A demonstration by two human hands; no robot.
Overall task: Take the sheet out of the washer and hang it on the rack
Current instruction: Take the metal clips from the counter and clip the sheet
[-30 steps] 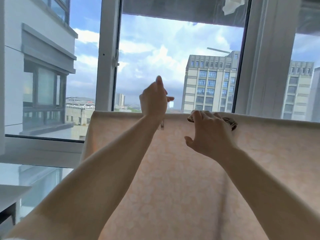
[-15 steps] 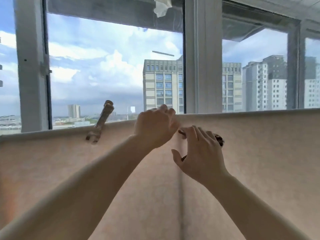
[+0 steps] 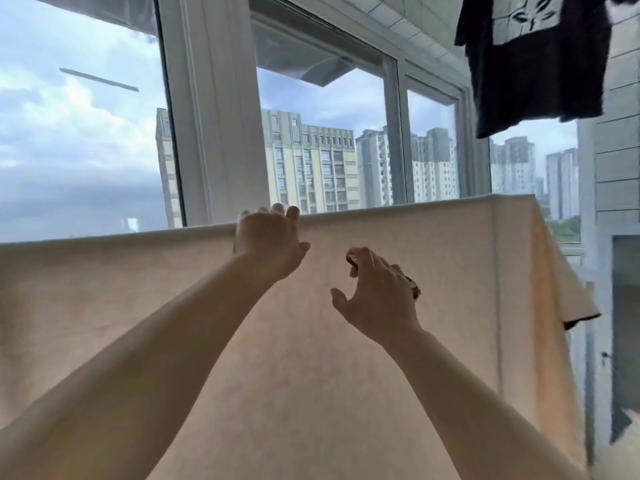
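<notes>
Left hand (image 3: 268,241): fingers straight, resting on sheet (image 3: 398,341) top fold.
Right hand (image 3: 375,294): curled round dark clips (image 3: 415,291).
Risk: unpinned sheet sliding off hidden rail.

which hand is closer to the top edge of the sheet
Left. The left hand rests at the sheet's top edge, fingers over it. The right hand is lower, in front of the sheet, holding a small dark object.

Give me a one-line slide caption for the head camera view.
Left hand rests on the top edge of the hung peach sheet while the right hand holds a clip before the windows.
</notes>
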